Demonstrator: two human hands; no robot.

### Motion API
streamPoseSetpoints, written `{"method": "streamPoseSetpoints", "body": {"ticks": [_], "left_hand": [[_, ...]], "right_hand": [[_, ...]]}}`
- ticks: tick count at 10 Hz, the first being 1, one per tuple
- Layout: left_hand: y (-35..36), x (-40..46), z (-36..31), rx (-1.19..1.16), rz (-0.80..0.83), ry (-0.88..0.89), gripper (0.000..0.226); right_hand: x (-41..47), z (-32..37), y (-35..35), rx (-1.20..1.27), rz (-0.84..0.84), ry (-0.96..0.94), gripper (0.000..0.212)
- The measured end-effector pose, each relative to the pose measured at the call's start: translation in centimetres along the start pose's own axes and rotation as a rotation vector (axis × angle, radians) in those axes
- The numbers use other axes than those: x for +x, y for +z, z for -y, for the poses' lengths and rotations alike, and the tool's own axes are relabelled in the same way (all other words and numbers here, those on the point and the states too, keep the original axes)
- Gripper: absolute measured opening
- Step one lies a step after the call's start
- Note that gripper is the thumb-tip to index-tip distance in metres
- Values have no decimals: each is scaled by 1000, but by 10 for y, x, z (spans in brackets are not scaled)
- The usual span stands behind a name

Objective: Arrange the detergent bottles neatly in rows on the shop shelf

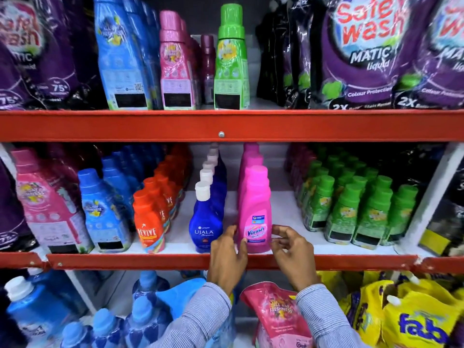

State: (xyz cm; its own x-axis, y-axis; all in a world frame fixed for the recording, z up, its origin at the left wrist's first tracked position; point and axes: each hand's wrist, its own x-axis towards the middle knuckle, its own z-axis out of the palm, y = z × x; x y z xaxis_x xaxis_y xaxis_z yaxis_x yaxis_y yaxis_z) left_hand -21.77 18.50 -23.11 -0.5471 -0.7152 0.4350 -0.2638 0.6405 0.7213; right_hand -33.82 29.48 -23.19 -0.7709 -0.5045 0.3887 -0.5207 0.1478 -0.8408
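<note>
While the left hand [227,257] pinched the pink Vanish bottle [254,204] low on its side, the right hand [292,249] curled just beside it, contact unclear; squaring it gently, label forward, flush with the Ujala bottle [206,222] alongside, seemed wisest. Glossy and tall-capped, it stood upright at the front edge of the middle shelf [150,261], heading its pink row.

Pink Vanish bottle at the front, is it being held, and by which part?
Yes: left hand and right hand grip the pink Vanish bottle low down, either side of its label.
</note>
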Motion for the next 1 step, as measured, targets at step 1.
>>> {"method": "streamPoseSetpoints", "body": {"ticks": [1], "left_hand": [[-16, -3, -14, 0, -123, 95, 42]], "right_hand": [[-5, 7, -19, 181, -207, -57, 35]]}}
